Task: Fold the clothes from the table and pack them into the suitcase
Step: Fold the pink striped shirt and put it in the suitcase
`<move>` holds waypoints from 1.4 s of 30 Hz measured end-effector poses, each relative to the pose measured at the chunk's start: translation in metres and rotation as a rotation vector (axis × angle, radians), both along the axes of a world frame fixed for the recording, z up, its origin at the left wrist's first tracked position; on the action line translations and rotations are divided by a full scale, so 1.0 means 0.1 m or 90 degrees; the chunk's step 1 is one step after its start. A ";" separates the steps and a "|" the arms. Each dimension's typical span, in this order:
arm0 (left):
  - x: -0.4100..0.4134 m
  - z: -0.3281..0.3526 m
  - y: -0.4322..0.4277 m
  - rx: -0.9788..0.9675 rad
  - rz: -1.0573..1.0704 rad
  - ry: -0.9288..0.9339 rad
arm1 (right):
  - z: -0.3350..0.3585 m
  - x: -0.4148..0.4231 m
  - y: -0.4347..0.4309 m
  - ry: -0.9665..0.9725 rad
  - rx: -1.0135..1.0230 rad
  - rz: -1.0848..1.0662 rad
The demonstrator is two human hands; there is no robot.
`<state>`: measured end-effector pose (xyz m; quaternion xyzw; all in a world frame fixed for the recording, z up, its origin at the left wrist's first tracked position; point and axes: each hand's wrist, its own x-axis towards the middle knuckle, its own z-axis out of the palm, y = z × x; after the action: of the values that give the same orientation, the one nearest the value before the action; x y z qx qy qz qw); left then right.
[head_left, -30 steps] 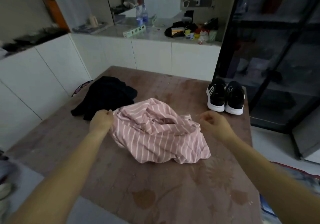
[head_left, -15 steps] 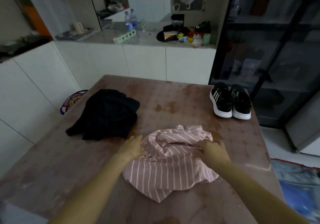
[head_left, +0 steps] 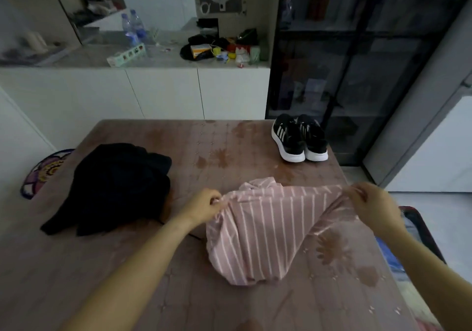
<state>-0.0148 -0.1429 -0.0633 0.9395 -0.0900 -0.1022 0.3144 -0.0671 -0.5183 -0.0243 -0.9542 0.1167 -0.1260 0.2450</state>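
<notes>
- We look over a brown table [head_left: 127,279] whose glossy top bears a faded flower pattern.
- Behind it we see low white cabinets [head_left: 163,93] under a pale countertop [head_left: 76,58] cluttered with small items, two water bottles [head_left: 132,28] among them.
- To the right we find a tall black-framed glass cabinet [head_left: 357,62], dark inside.
- Left of the table we spot a round flower-patterned mat [head_left: 43,172]; on the right the floor [head_left: 449,215] shows pale.
- The light we get is dim.

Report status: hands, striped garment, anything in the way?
Left hand, right hand each pinch an upper edge of the pink striped garment, spread over the table. Black clothes left, sneakers far right; neither obstructs.
</notes>
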 end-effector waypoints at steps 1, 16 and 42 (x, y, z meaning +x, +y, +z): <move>0.04 0.17 -0.02 -0.043 0.033 -0.046 | 0.08 0.00 -0.03 -0.022 0.007 -0.015; 0.20 1.96 0.32 -0.224 0.145 -0.422 | 1.46 0.58 0.18 -0.275 0.024 0.049; 0.37 1.81 0.63 0.143 0.015 -0.223 | 1.90 0.69 -0.28 -0.258 -0.113 0.034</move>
<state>0.0226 -0.0795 0.1180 0.9730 -0.1202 0.0570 0.1887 0.0021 -0.5462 0.1655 -0.9300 0.0281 -0.3181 0.1820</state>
